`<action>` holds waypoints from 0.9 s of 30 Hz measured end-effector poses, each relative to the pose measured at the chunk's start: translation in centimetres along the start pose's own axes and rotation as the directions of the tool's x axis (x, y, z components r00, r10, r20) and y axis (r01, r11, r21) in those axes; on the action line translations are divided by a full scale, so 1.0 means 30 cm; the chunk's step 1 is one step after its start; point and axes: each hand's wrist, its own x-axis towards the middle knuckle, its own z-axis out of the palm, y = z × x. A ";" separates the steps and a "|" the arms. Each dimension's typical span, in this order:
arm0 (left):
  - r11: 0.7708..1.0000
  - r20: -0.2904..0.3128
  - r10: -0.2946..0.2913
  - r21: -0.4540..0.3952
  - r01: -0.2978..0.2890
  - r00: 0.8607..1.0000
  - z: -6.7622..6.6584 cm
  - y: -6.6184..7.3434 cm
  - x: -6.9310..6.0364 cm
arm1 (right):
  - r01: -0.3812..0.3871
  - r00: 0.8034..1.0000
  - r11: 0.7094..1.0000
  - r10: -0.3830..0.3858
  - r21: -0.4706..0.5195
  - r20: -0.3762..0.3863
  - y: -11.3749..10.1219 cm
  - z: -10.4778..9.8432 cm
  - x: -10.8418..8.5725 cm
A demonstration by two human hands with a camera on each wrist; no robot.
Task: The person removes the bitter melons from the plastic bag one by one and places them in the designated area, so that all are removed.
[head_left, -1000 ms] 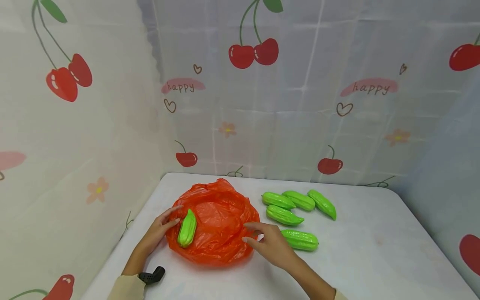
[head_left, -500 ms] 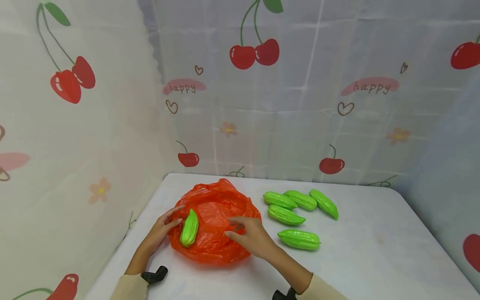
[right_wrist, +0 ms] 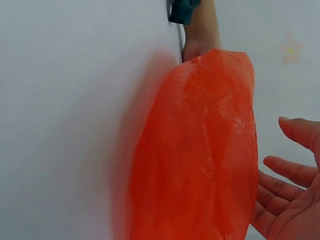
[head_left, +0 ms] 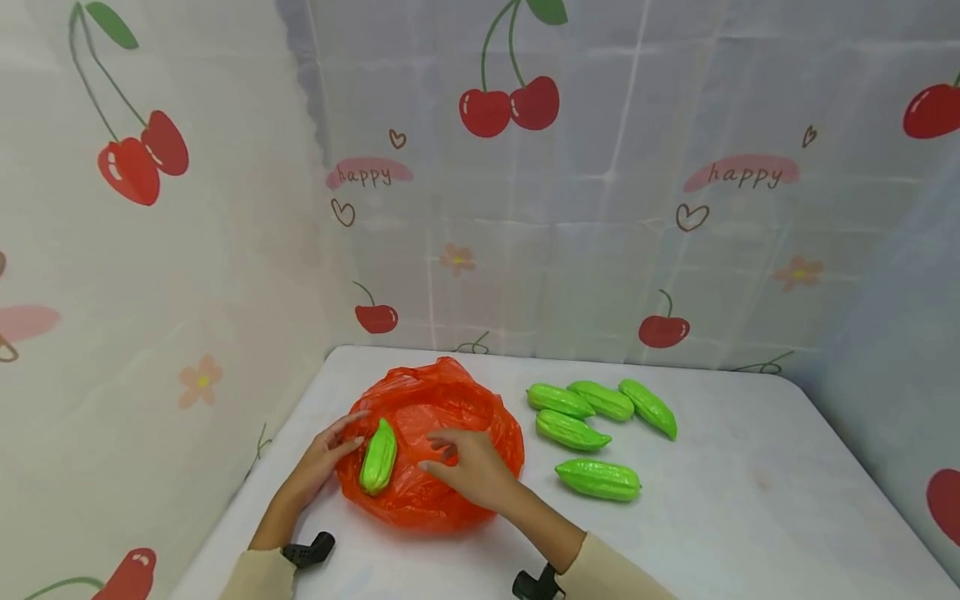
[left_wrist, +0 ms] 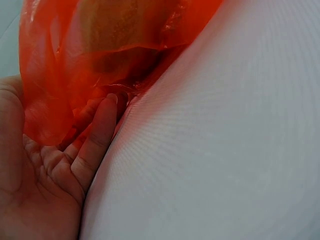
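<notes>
A red plastic bag (head_left: 442,492) lies spread on the white table, its mouth facing up. One green bitter melon (head_left: 378,458) rests inside it at the left. My left hand (head_left: 318,462) holds the bag's left side, the fingers (left_wrist: 97,135) curled against the film in the left wrist view. Over the bag's middle hovers my right hand (head_left: 472,467), thumb and fingers apart, with nothing between them. In the right wrist view the bag's side (right_wrist: 200,150) partly hides that hand's fingers (right_wrist: 290,170).
Right of the bag, several more bitter melons (head_left: 566,429) lie grouped on the table (head_left: 750,500), with one bitter melon (head_left: 598,480) nearer the front. Curtains (head_left: 562,208) with printed cherries stand behind and at both sides.
My right hand has moved left from the bag's right rim to above its middle, uncovering the nearest bitter melon on the table. The left hand stays at the bag's left side.
</notes>
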 end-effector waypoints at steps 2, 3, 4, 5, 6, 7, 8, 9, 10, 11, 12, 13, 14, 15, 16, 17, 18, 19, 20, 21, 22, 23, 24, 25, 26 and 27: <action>1.000 -0.012 0.003 -0.003 -0.003 1.000 -0.003 0.005 0.001 | -0.005 1.000 1.000 0.005 -0.001 0.010 -0.004 0.011 0.014; 1.000 -0.015 0.004 -0.004 -0.004 1.000 -0.004 0.007 0.001 | -0.007 1.000 1.000 0.007 0.001 0.017 -0.005 0.017 0.021; 1.000 -0.018 -0.003 -0.012 0.003 1.000 -0.004 0.009 0.001 | -0.011 1.000 1.000 0.011 0.004 0.025 -0.004 0.024 0.027; 1.000 -0.013 -0.002 -0.005 0.002 1.000 -0.004 0.008 0.002 | -0.017 0.999 1.000 0.016 0.009 0.032 -0.002 0.031 0.032; 1.000 -0.010 -0.007 -0.002 0.006 1.000 -0.002 0.009 0.002 | -0.023 0.999 1.000 0.022 0.011 0.037 -0.001 0.038 0.036; 1.000 -0.008 -0.010 -0.003 0.010 1.000 0.000 0.009 0.002 | -0.026 0.999 1.000 0.025 0.013 0.042 0.001 0.045 0.040; 1.000 -0.008 -0.014 -0.001 0.014 1.000 0.001 0.009 0.001 | -0.028 0.999 1.000 0.027 0.014 0.046 0.003 0.053 0.043; 1.000 -0.006 -0.017 -0.001 0.017 1.000 0.003 0.009 0.001 | -0.030 0.998 0.999 0.029 0.013 0.049 0.004 0.059 0.046; 1.000 -0.008 -0.020 -0.001 0.020 1.000 0.005 0.009 -0.001 | -0.031 0.998 0.999 0.030 0.010 0.049 0.005 0.065 0.049; 1.000 -0.009 -0.016 0.001 0.016 1.000 0.005 0.008 -0.002 | -0.029 0.998 1.000 0.028 0.008 0.048 0.005 0.070 0.053; 1.000 -0.015 -0.019 -0.008 0.019 1.000 0.006 0.008 -0.004 | -0.025 0.999 1.000 0.025 0.007 0.047 0.005 0.075 0.056; 1.000 -0.016 -0.014 -0.009 0.013 1.000 0.007 0.006 -0.005 | -0.020 0.999 1.000 0.020 0.003 0.046 0.005 0.079 0.059; 1.000 -0.014 -0.012 -0.010 0.012 1.000 0.007 0.004 -0.005 | -0.022 0.999 1.000 0.022 0.003 0.045 0.005 0.082 0.062; 1.000 -0.011 -0.009 -0.012 0.009 1.000 0.007 0.003 -0.006 | -0.026 0.999 1.000 0.025 0.006 0.043 0.005 0.085 0.064; 1.000 -0.005 -0.004 -0.012 0.004 1.000 0.006 0.002 -0.006 | -0.031 0.999 0.999 0.031 0.010 0.042 0.005 0.089 0.066; 1.000 -0.003 -0.002 -0.011 0.002 1.000 0.005 0.001 -0.006 | -0.036 0.999 0.999 0.035 0.011 0.041 0.003 0.092 0.068; 1.000 -0.004 -0.001 -0.014 0.001 1.000 0.005 0.001 -0.005 | -0.041 0.998 0.999 0.040 0.011 0.041 0.003 0.095 0.071; 1.000 -0.005 0.001 -0.012 -0.001 1.000 0.004 0.002 -0.005 | -0.046 0.998 0.999 0.046 0.006 0.041 0.001 0.098 0.074; 1.000 -0.006 0.000 -0.013 0.000 1.000 0.003 0.003 -0.004 | -0.052 0.998 0.999 0.052 0.010 0.043 0.000 0.102 0.077; 1.000 -0.006 0.001 -0.010 -0.002 1.000 0.003 0.005 -0.004 | -0.055 0.998 0.998 0.055 0.009 0.044 -0.002 0.105 0.080; 1.000 -0.005 0.003 -0.004 -0.003 1.000 0.001 0.007 -0.004 | -0.055 0.997 0.998 0.054 0.008 0.046 -0.002 0.109 0.085; 1.000 -0.007 0.003 0.000 -0.003 1.000 0.001 0.009 -0.004 | -0.053 0.997 0.999 0.052 0.009 0.049 -0.003 0.113 0.088; 1.000 -0.006 0.003 0.002 -0.003 1.000 0.001 0.010 -0.004 | -0.050 0.997 0.999 0.049 0.010 0.053 -0.002 0.117 0.092; 1.000 -0.007 0.003 0.002 -0.003 1.000 0.001 0.011 -0.005 | -0.047 0.997 0.999 0.046 0.013 0.057 -0.001 0.122 0.096; 1.000 -0.005 0.005 0.004 -0.005 1.000 0.001 0.011 -0.005 | -0.046 0.997 0.999 0.045 0.017 0.064 0.001 0.126 0.099; 1.000 -0.003 0.006 0.005 -0.006 1.000 0.002 0.010 -0.005 | -0.044 0.997 0.999 0.043 0.018 0.068 0.003 0.129 0.103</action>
